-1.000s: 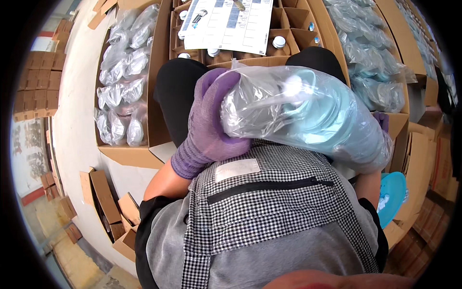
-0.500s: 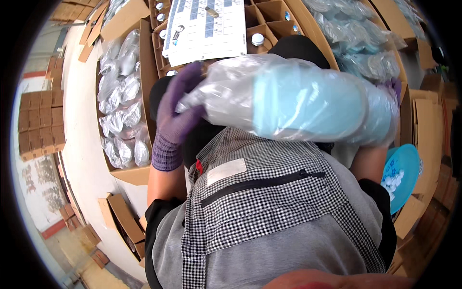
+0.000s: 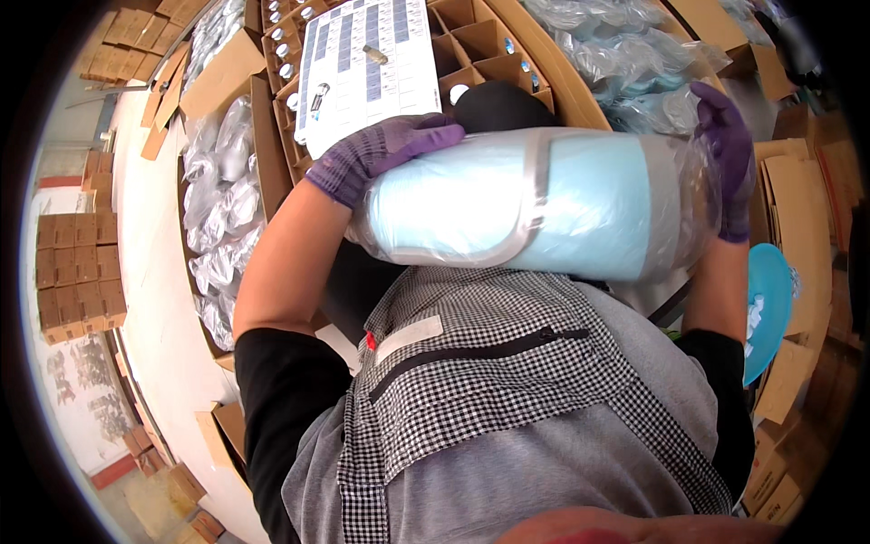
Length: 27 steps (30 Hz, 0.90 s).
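A large light-blue tumbler (image 3: 598, 199) in a clear plastic bag lies sideways across my lap, with a grey curved band, perhaps a handle, along it. My left hand (image 3: 390, 150), in a purple knit glove, grips its left end from above; the thumb side shows along the top and the other fingers are partly hidden. At the opposite end, where the loose bag bunches up, my right hand (image 3: 725, 159) in a matching glove is raised with its fingers apart and slightly curled. It is beside the plastic, and I cannot tell whether it touches.
Ahead, a divided carton (image 3: 476, 41) holds white-capped bottles under a printed sheet (image 3: 372, 77). Cartons of bagged items flank it: silvery bags (image 3: 222, 195) left, bluish bags (image 3: 625, 63) right. A blue basin (image 3: 768, 313) with white pieces stands at the right, near flattened cardboard (image 3: 797, 213).
The bagged tumbler has turned, its blue body now reaching the left end. My left hand has moved from the bag's loose end onto the tumbler; my right hand has risen beside the bunched plastic.
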Each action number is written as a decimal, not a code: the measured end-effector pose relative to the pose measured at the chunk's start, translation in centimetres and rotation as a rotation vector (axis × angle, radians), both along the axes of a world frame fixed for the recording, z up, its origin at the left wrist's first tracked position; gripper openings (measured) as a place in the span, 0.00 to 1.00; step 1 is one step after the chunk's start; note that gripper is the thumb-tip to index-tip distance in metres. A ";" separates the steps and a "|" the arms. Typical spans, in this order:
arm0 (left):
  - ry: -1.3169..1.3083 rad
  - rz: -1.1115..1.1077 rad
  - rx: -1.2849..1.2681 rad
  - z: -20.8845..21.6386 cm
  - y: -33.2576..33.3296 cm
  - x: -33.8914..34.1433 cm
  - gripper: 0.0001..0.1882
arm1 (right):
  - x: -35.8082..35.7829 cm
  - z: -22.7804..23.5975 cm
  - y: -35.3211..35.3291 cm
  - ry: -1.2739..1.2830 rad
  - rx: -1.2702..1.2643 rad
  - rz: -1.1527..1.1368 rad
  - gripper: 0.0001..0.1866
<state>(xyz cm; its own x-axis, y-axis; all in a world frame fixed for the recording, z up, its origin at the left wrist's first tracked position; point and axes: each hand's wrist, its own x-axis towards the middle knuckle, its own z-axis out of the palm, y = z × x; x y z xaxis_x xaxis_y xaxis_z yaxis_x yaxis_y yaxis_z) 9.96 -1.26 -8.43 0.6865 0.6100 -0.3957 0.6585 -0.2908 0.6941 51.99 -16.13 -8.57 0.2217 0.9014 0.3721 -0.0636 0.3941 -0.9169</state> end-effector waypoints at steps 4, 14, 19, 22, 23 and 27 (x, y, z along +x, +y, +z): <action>0.011 -0.135 -0.370 -13.8 6.1 -5.1 0.28 | -4.7 5.3 -5.7 -1.002 -0.168 0.199 0.45; -0.400 -0.177 -0.437 3.5 -1.5 3.2 0.28 | 0.4 7.4 -7.9 -0.487 -0.357 0.316 0.26; -0.899 -0.037 -0.125 5.5 -5.8 -0.2 0.23 | -0.1 5.1 -5.1 0.127 0.213 0.466 0.28; -0.857 0.188 0.106 4.0 -2.3 -1.8 0.25 | -8.1 10.3 -2.6 0.047 0.440 0.582 0.10; -0.815 0.250 0.192 3.2 -1.0 -1.4 0.27 | -10.6 11.9 -2.4 -0.014 0.501 0.677 0.10; -0.745 0.087 -0.518 -2.3 0.3 1.5 0.33 | -14.9 12.1 -1.8 -0.010 0.709 1.024 0.11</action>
